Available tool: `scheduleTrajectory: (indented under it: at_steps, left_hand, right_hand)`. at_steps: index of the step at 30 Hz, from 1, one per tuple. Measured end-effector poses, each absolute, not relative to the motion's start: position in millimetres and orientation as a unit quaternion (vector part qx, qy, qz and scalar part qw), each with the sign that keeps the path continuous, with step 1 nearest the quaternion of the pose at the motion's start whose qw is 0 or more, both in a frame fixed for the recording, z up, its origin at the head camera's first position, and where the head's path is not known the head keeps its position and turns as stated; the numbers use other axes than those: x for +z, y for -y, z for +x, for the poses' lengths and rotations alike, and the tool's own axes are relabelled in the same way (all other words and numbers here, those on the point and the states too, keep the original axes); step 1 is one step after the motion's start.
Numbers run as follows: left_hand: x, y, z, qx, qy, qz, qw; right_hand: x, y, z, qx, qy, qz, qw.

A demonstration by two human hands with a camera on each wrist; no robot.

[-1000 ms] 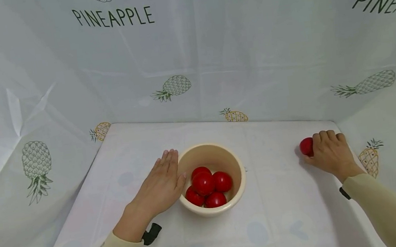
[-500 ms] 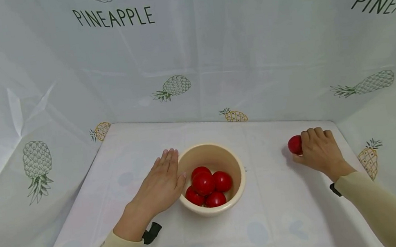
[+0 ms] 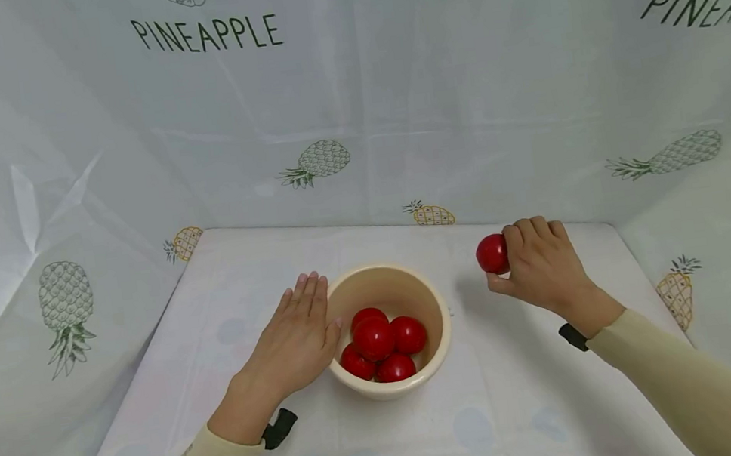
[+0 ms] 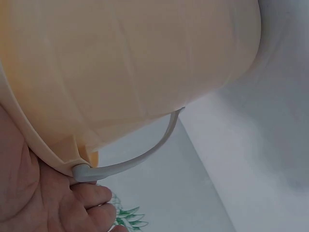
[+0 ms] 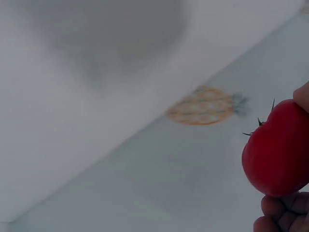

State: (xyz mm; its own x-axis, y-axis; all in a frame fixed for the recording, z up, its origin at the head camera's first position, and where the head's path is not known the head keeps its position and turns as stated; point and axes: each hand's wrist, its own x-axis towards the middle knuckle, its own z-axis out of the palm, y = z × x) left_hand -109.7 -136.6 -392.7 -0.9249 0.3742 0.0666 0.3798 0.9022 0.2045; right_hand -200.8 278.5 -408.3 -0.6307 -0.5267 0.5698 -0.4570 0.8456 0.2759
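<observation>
While right hand grips smooth round tomato | left hand flat against cream plastic bowl

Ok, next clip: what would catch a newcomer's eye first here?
Probably the red tomatoes heaped in the cream bowl at the middle of the table. Next, the single tomato that the right hand grips, lifted above the table to the bowl's right. The left hand lies flat against the bowl's left side, with pineapple-print sheeting all round.
</observation>
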Motion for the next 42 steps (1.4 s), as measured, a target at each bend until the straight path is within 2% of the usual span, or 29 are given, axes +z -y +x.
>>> scheduleTrajectory:
  at_steps: [4,9,18,27,42]
  left_hand:
    - [-394,137,-110,-0.106,0.975,-0.195,0.017]
    - [-396,138,-111,-0.108,0.975,-0.195,0.016]
    - [-397,141,-112,-0.11,0.974,-0.195,0.019]
    - [-398,141,-113,-0.115,0.975,-0.19,0.01]
    - [-399,141,-113,-0.121,0.977,-0.178,0.007]
  right_hand:
    - [-381,-242,-195,-0.038,0.891,0.289,0.348]
    - [-361,-201,-184,-0.015,0.889,0.307,0.34]
    - [-365,-148,-168,-0.001,0.889,0.355,0.29]
    - [-385,-133,-166,-0.032,0.897,0.368,0.242]
    - [-393,-132,-166,-0.049,0.888,0.369,0.269]
